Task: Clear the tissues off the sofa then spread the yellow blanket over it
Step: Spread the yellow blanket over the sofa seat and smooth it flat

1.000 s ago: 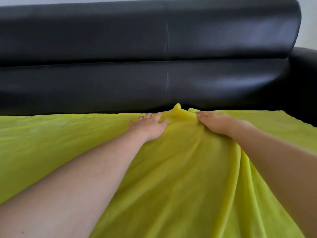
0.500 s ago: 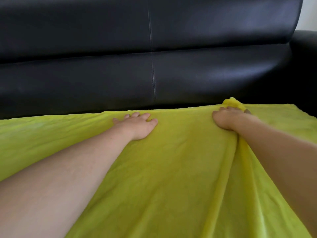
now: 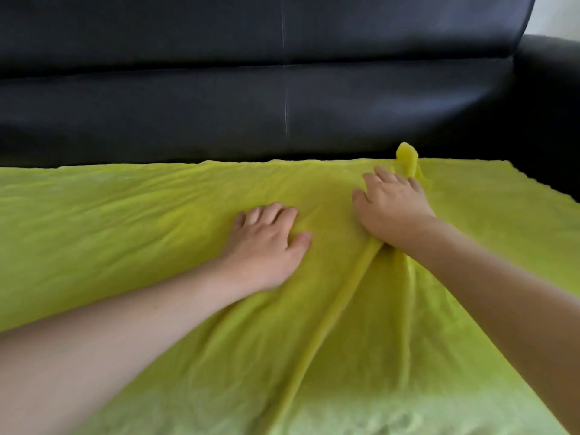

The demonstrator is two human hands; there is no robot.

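The yellow blanket (image 3: pixel 125 221) lies spread over the seat of the black leather sofa (image 3: pixel 282 98), its far edge along the foot of the backrest. My left hand (image 3: pixel 266 243) rests flat on the blanket near the middle, fingers apart. My right hand (image 3: pixel 392 205) presses on the blanket further back and to the right, its fingers on a raised bunch of cloth (image 3: pixel 407 158) at the far edge. A long fold runs from under my right wrist toward me. No tissues are in view.
The sofa's right armrest (image 3: pixel 552 98) rises at the far right, beyond the blanket's right edge. A strip of pale wall (image 3: pixel 558 17) shows in the top right corner.
My right hand has slid the bunched fold to the right along the back edge. My left hand has drawn back toward me and flattened the cloth. The view has dipped lower.
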